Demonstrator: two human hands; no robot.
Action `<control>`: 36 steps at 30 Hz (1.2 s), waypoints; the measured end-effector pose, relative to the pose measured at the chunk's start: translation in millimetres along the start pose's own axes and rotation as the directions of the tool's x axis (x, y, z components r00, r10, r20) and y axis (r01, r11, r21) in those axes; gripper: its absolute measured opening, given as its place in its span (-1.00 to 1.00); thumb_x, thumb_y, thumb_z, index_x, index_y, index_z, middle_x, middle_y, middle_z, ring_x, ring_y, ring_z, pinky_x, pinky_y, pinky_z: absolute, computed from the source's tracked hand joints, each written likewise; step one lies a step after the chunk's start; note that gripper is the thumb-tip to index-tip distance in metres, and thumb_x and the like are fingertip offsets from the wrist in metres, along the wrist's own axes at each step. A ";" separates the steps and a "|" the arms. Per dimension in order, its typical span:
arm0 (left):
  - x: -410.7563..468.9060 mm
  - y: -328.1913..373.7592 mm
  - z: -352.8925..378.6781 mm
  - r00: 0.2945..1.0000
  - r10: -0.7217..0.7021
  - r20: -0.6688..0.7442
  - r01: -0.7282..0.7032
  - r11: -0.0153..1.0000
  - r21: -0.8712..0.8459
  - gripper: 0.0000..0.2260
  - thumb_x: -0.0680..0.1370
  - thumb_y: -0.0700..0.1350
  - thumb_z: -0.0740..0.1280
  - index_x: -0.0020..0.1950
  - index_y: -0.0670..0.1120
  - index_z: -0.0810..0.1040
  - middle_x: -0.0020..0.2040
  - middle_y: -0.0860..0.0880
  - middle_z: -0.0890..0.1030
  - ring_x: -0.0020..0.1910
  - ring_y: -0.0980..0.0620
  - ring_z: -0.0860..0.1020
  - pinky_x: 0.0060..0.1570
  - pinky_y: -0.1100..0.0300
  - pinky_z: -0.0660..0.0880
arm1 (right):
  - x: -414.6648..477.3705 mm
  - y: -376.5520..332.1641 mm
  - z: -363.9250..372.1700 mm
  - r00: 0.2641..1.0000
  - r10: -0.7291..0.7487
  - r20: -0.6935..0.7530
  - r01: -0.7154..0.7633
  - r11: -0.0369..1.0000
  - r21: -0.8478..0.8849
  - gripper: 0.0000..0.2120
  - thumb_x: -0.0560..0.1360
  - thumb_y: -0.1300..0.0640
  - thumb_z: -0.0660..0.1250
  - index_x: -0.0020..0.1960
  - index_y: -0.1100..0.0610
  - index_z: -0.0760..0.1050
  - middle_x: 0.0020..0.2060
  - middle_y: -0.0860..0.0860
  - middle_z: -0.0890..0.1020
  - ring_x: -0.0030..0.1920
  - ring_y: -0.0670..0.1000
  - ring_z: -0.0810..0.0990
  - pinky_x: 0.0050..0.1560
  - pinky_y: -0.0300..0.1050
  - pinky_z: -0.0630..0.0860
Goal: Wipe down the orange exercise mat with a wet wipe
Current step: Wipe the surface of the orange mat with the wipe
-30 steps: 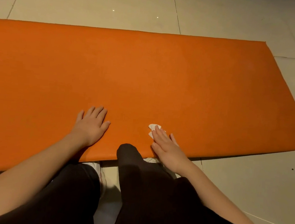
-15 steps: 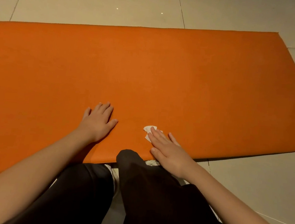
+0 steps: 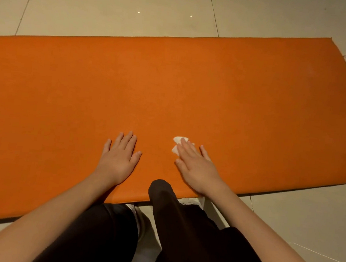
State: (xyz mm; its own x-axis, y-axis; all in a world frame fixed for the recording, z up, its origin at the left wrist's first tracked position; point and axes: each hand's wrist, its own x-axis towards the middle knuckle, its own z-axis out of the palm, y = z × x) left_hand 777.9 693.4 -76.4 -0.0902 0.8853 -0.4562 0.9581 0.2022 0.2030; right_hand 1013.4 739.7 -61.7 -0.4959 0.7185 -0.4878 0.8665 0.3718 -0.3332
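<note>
The orange exercise mat [image 3: 192, 86] lies flat across the tiled floor, its right end in view and its left end cut off by the frame. A small white wet wipe [image 3: 178, 144] lies on the mat near the front edge, mostly covered by my right hand [image 3: 196, 166], which presses on it with straight fingers. My left hand [image 3: 120, 157] rests flat on the bare mat a little to the left, fingers straight and holding nothing.
Pale floor tiles [image 3: 116, 6] surround the mat. My knees in dark trousers [image 3: 172, 224] sit at the mat's front edge, one knee overlapping it. A white shoe [image 3: 139, 215] shows between the legs.
My right hand has slid the wipe a little further up the mat from the front edge. The left hand has shifted slightly forward. The head camera has tilted, showing more floor behind the mat.
</note>
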 end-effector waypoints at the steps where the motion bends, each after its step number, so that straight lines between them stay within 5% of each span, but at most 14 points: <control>1: 0.0 0.0 0.6 1.000 0.000 0.000 0.000 1.000 -0.001 -0.46 0.68 0.14 -0.08 0.62 -0.03 -0.06 0.62 0.03 -0.10 0.58 0.02 -0.16 0.52 -0.02 -0.20 | 8.0 2.3 -0.9 0.997 0.072 -0.019 -0.072 0.997 0.004 -0.47 0.69 -0.09 -0.15 0.60 0.05 -0.16 0.58 -0.03 -0.18 0.56 -0.06 -0.22 0.52 -0.03 -0.34; 3: 0.5 -0.2 1.1 1.000 -0.001 0.002 0.001 1.000 0.002 -0.46 0.68 0.14 -0.09 0.62 -0.03 -0.07 0.62 0.03 -0.11 0.58 0.03 -0.17 0.52 -0.02 -0.20 | 18.3 -4.4 0.0 0.990 0.138 -0.037 -0.137 0.990 0.034 -0.45 0.69 -0.09 -0.14 0.60 0.08 -0.15 0.58 0.00 -0.19 0.57 -0.04 -0.23 0.52 -0.02 -0.33; 9: 10.6 2.2 -4.0 0.999 -0.008 0.033 0.008 1.000 -0.001 -0.45 0.67 0.15 -0.04 0.61 -0.05 -0.03 0.62 0.02 -0.06 0.58 0.01 -0.15 0.52 -0.05 -0.18 | 8.2 -14.5 -3.7 0.995 -0.087 0.045 0.087 0.996 0.005 -0.46 0.69 -0.10 -0.11 0.61 0.04 -0.12 0.58 -0.08 -0.15 0.56 -0.11 -0.20 0.51 -0.06 -0.36; 15: 31.4 7.2 -4.3 0.999 0.005 0.038 -0.005 1.000 -0.008 -0.42 0.67 0.18 -0.08 0.62 -0.04 -0.10 0.61 0.03 -0.16 0.58 0.03 -0.21 0.52 -0.06 -0.23 | 51.3 1.5 -9.5 0.980 0.197 -0.029 -0.195 0.979 0.058 -0.45 0.69 -0.10 -0.14 0.60 0.08 -0.13 0.58 0.00 -0.18 0.56 -0.04 -0.24 0.52 0.01 -0.34; 21: 29.3 7.4 -0.5 1.000 -0.003 0.011 0.003 1.000 0.002 -0.42 0.66 0.19 -0.09 0.61 -0.03 -0.11 0.61 0.05 -0.19 0.57 0.05 -0.24 0.52 -0.04 -0.25 | 48.3 -8.3 -8.2 0.994 -0.096 0.047 0.097 0.995 -0.028 -0.44 0.68 -0.12 -0.10 0.61 0.05 -0.15 0.58 -0.04 -0.17 0.56 -0.09 -0.22 0.52 -0.03 -0.34; 26: 27.9 7.9 -1.3 1.000 -0.004 0.011 0.004 1.000 -0.015 -0.43 0.67 0.17 -0.07 0.61 -0.03 -0.10 0.61 0.05 -0.17 0.57 0.05 -0.24 0.52 -0.04 -0.26 | 84.1 11.2 -13.7 0.979 0.195 -0.057 -0.197 0.980 -0.034 -0.43 0.68 -0.12 -0.14 0.60 0.08 -0.18 0.58 0.02 -0.22 0.56 -0.01 -0.25 0.50 0.01 -0.33; 32: 60.2 4.8 -11.7 1.000 0.004 0.029 -0.002 0.999 -0.042 -0.42 0.67 0.17 -0.04 0.62 -0.04 -0.09 0.61 0.03 -0.16 0.58 0.05 -0.21 0.52 -0.04 -0.23 | 75.1 -11.6 -6.2 0.992 -0.111 0.053 0.114 0.991 -0.065 -0.43 0.68 -0.12 -0.11 0.60 0.05 -0.17 0.57 -0.06 -0.22 0.56 -0.08 -0.24 0.52 -0.03 -0.34; 36: 66.4 2.1 -8.2 1.000 0.012 0.009 -0.012 1.000 0.011 -0.42 0.67 0.17 -0.08 0.61 -0.04 -0.16 0.60 0.03 -0.22 0.56 0.06 -0.26 0.52 -0.04 -0.26 | 98.1 20.3 -18.7 0.992 0.106 -0.067 -0.111 0.991 -0.074 -0.44 0.68 -0.11 -0.14 0.60 0.07 -0.16 0.58 -0.01 -0.19 0.57 -0.02 -0.21 0.50 0.01 -0.33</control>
State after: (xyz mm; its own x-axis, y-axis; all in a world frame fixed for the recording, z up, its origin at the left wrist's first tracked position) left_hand 771.7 756.0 -99.2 -0.0767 0.8838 -0.4614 0.9619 0.1874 0.1991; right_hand 983.5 828.7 -101.2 -0.3961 0.7916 -0.4653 0.9180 0.3320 -0.2168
